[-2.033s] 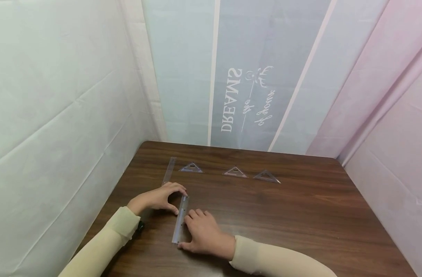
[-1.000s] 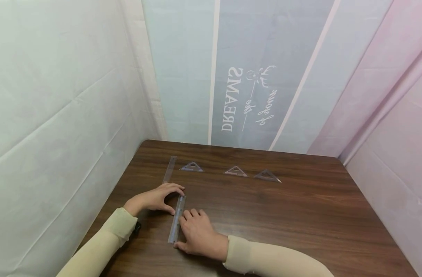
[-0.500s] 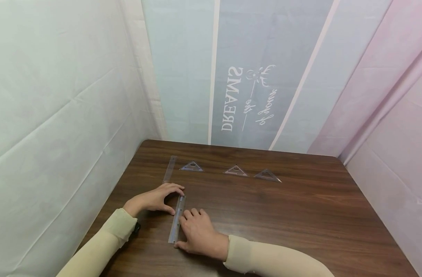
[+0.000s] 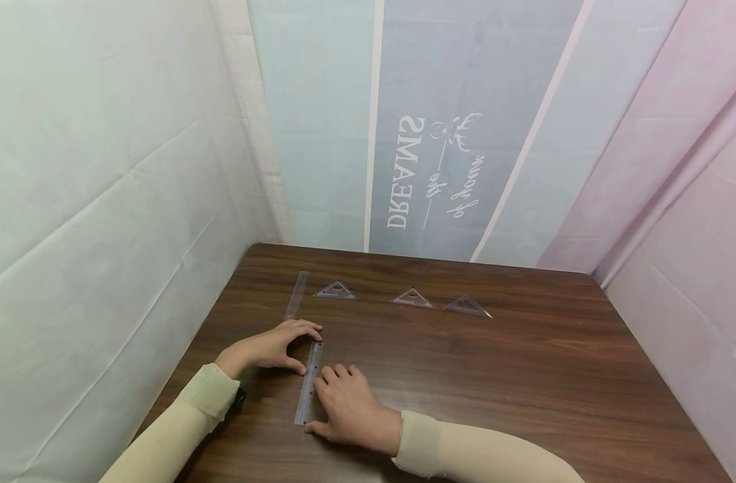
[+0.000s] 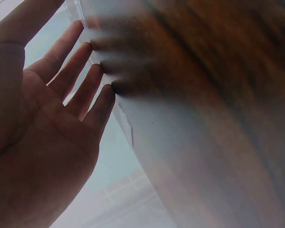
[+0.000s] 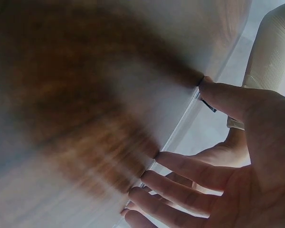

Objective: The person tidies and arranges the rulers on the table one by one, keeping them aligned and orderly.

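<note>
A clear ruler (image 4: 308,389) with a bluish strip and small dark dots lies lengthwise on the brown table. My left hand (image 4: 277,345) has its fingertips at the ruler's far end and its thumb by the left edge. Along the right edge rest the fingertips of my right hand (image 4: 351,406), its thumb at the near end. The left wrist view shows extended fingers (image 5: 92,102) with tips on the tabletop. In the right wrist view, spread fingers (image 6: 192,168) and thumb meet the ruler's thin edge (image 6: 178,124).
Another clear ruler (image 4: 298,295) lies behind my left hand. To its right, in a row, are a blue-marked set square (image 4: 336,295), a pink-marked set square (image 4: 412,302) and a greyish set square (image 4: 466,311). Curtains (image 4: 319,134) stand around the table (image 4: 524,376).
Both hands and the ruler between them slid slightly left between two seconds and one second ago. Since then they have stayed almost still; the other rulers and set squares keep their places.
</note>
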### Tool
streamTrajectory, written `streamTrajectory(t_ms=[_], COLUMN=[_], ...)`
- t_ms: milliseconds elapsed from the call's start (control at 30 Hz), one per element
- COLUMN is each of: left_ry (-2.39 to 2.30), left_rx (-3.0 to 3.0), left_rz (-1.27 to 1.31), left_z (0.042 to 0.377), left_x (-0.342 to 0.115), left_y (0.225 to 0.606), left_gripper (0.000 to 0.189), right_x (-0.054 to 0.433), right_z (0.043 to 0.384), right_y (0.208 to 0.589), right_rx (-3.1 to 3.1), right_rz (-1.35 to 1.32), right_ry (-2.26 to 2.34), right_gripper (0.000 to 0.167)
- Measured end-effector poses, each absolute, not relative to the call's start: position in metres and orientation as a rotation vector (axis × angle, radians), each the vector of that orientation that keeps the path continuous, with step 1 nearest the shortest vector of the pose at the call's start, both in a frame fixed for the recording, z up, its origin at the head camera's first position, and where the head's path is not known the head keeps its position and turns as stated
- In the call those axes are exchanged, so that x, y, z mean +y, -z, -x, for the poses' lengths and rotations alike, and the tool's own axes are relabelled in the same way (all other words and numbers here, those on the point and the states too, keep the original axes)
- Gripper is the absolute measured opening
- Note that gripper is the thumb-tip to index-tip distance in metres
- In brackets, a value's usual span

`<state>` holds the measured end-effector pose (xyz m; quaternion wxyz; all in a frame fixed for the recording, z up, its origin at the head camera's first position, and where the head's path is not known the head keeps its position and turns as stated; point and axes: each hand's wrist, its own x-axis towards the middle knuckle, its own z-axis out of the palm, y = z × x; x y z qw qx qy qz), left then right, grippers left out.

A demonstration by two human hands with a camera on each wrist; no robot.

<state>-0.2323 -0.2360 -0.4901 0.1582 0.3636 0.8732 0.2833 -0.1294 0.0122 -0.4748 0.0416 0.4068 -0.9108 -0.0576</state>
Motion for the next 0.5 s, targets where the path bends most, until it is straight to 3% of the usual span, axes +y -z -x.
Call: streamTrajectory(t_ms=[500], left_ry=[-0.951], left_rx=[2.522], left_rz=[-0.911], left_z=[0.245], left_x=[-0.244], left_y=[0.477], left_gripper=[0.046], right_x=[0.023], right_z=[0.159], right_y=[0.466], right_rx=[-2.897], right_rz=[-1.319], right_ry=[-0.202], right_gripper=[0.055])
